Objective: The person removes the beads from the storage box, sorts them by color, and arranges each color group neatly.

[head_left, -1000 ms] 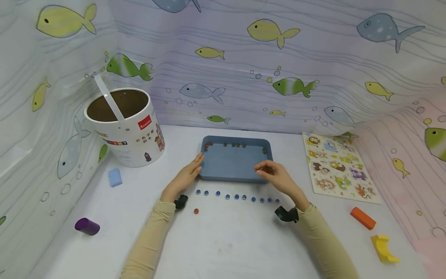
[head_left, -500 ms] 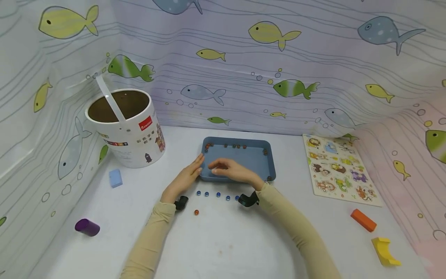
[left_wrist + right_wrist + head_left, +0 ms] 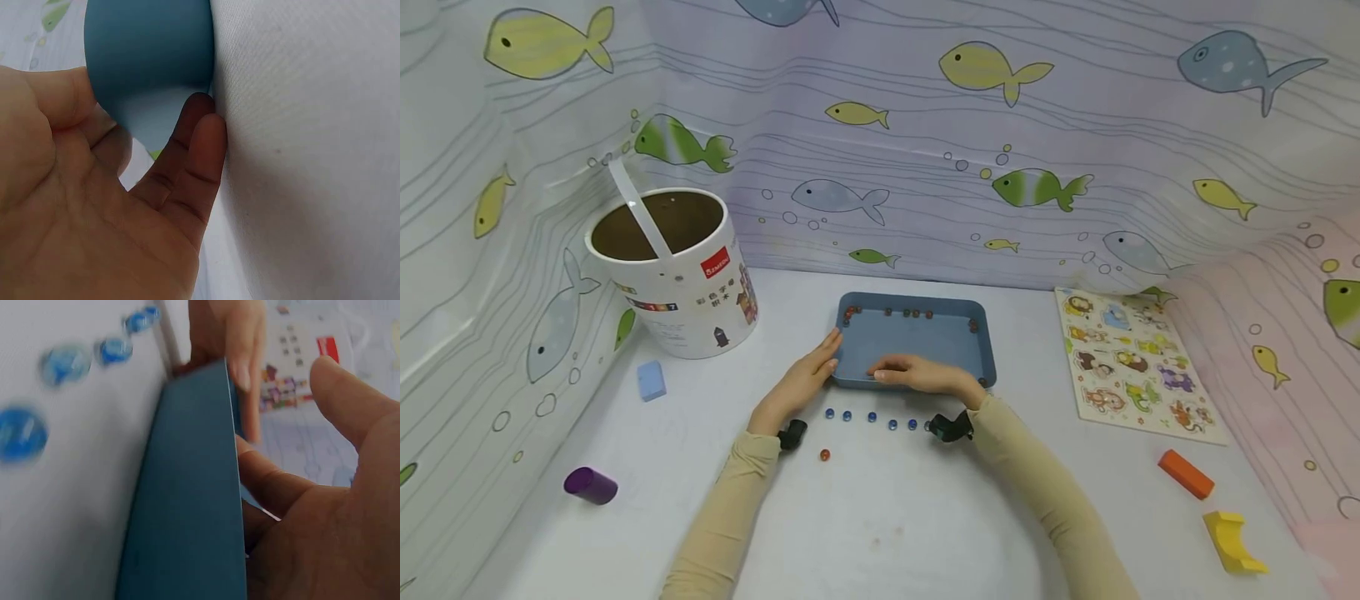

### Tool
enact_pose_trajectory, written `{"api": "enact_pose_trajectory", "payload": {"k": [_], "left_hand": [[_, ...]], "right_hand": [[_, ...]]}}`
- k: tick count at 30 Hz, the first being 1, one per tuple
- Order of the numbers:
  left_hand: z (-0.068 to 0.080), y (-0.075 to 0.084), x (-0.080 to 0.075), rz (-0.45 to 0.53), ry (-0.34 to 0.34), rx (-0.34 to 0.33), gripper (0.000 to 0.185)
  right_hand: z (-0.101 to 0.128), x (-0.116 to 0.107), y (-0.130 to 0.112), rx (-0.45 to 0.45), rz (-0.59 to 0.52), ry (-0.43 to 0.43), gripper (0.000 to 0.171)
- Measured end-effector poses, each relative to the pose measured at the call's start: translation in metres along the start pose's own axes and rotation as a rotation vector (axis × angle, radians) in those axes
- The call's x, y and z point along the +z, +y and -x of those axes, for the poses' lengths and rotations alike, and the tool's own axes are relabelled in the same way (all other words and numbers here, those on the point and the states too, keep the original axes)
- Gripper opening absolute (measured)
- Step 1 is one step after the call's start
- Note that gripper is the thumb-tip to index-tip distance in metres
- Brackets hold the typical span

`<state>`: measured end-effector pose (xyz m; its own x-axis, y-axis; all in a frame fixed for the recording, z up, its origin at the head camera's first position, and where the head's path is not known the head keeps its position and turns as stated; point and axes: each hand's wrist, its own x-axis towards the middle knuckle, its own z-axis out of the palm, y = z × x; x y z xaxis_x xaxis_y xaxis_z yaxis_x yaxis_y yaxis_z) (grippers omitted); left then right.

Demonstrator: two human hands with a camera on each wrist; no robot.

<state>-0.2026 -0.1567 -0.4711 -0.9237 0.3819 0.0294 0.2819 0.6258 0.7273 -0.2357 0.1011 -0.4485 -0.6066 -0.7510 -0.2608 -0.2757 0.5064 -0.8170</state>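
Observation:
A shallow blue-grey tray [image 3: 917,337] lies on the white table. My left hand [image 3: 797,379] holds its front left corner, the thumb and fingers on either side of the corner [image 3: 150,50] in the left wrist view. Over the tray's front part hovers my right hand [image 3: 925,375], fingers loosely bent and thumb apart, with nothing visible between them. Reddish-brown marbles [image 3: 929,315] lie along the tray's back and side walls. In front of the tray runs a row of blue marbles [image 3: 872,417], its right end hidden by my wrist camera. One orange marble [image 3: 825,455] sits nearer me.
A white bucket [image 3: 700,308] stands back left, with a light blue block [image 3: 651,381] and a purple cylinder [image 3: 591,485] nearer me. To the right lie an animal picture board [image 3: 1138,367], an orange block [image 3: 1186,474] and a yellow arched block [image 3: 1231,542]. Fish-print cloth encloses the table.
My right hand has moved left across the tray from its right side, then slightly back right and lower. The left hand has stayed at the tray corner.

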Motion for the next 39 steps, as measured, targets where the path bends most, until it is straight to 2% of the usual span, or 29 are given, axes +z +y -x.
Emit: {"api": "enact_pose_trajectory", "payload": {"k": [5, 11, 16, 21, 25, 28, 33, 36, 39], "left_hand": [[-0.001, 0.000, 0.000, -0.008, 0.008, 0.010, 0.051], [-0.001, 0.000, 0.001, 0.009, -0.002, -0.007, 0.052], [0.000, 0.000, 0.001, 0.021, 0.000, -0.019, 0.051], [0.000, 0.002, 0.001, 0.013, -0.003, -0.004, 0.051], [0.000, 0.002, 0.000, -0.001, 0.003, 0.005, 0.051], [-0.001, 0.001, 0.000, -0.009, 0.009, 0.016, 0.051], [-0.001, 0.001, 0.001, -0.002, 0.003, 0.012, 0.051], [-0.001, 0.002, 0.001, 0.000, 0.004, 0.009, 0.051], [-0.001, 0.001, 0.001, 0.002, 0.003, 0.006, 0.051]], "right_hand": [[0.035, -0.019, 0.016, 0.114, 0.014, 0.026, 0.051], [0.060, -0.035, 0.026, 0.174, 0.111, 0.047, 0.059], [0.065, -0.044, 0.023, 0.199, 0.123, 0.071, 0.063], [0.067, -0.048, 0.023, 0.179, 0.052, 0.136, 0.061], [0.069, -0.046, 0.024, 0.165, 0.004, 0.103, 0.059], [0.070, -0.047, 0.023, 0.190, 0.036, 0.092, 0.060], [0.071, -0.052, 0.018, 0.236, 0.134, 0.122, 0.064], [0.069, -0.054, 0.016, 0.219, 0.159, 0.189, 0.064], [0.066, -0.056, 0.020, 0.181, 0.139, 0.319, 0.059]]}}
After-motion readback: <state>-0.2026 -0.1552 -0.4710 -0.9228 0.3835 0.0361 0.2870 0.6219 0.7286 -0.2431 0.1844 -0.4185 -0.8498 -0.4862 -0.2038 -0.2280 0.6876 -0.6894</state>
